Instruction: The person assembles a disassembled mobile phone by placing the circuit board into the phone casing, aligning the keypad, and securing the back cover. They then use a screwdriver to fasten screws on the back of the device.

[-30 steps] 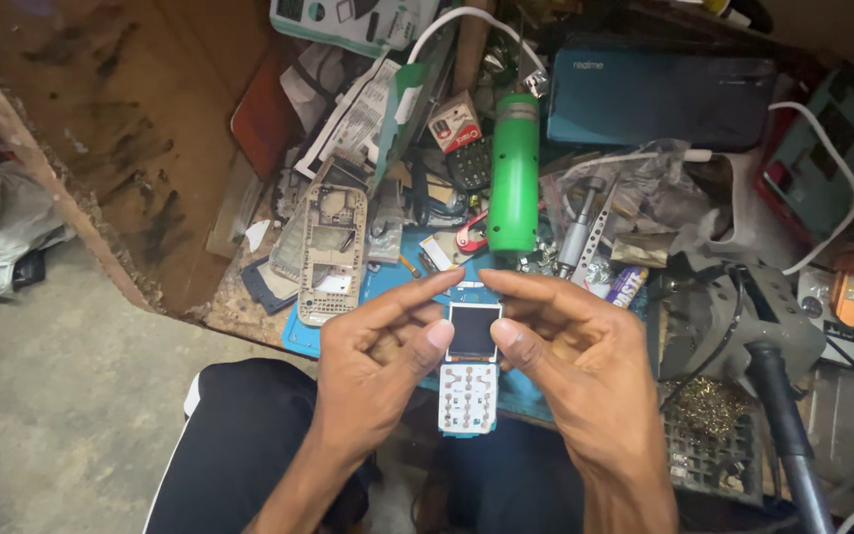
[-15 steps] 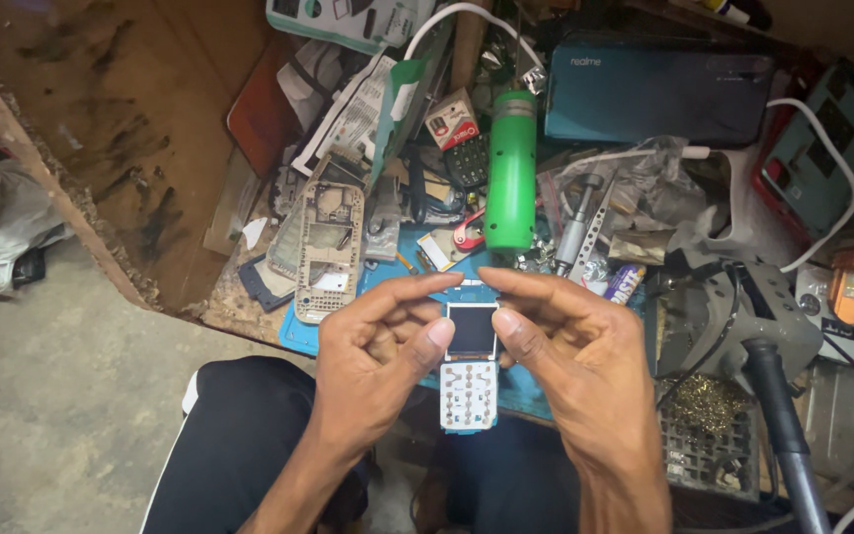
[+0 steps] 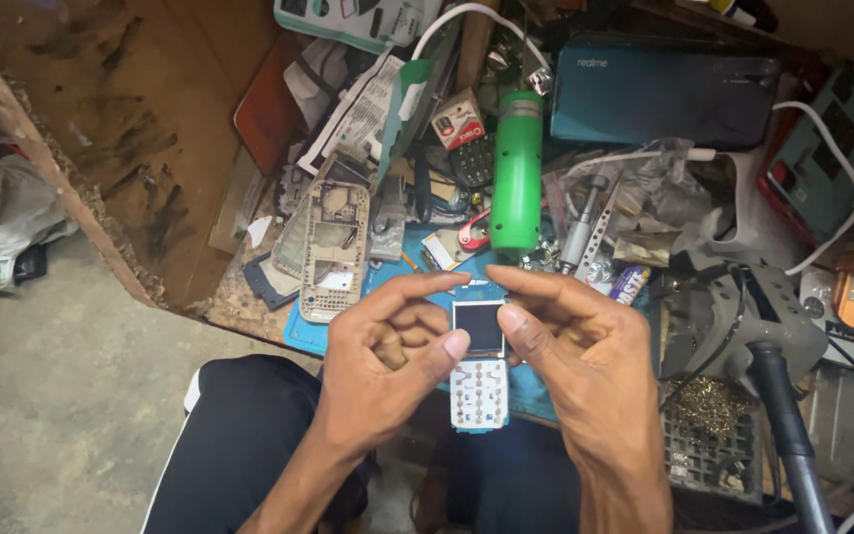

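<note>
- Keypad phone board (image 3: 477, 364), small screen up and casing off, sits between both hands over the lap at the worktop (image 3: 130, 148) edge.
- Left hand (image 3: 387, 366) pinches its left side, right hand (image 3: 585, 356) its right; forefingers meet above, likely steadying it.
- Green cylinder (image 3: 517, 170), beige phone frame (image 3: 329, 252) lie amid clutter; concrete floor (image 3: 61, 415) left.

Free room is found only along the bare left part of the workbench (image 3: 121, 129); elsewhere passage is blocked by the green cylinder (image 3: 517, 173), beige phone frame (image 3: 333, 252) and heaped parts.
</note>
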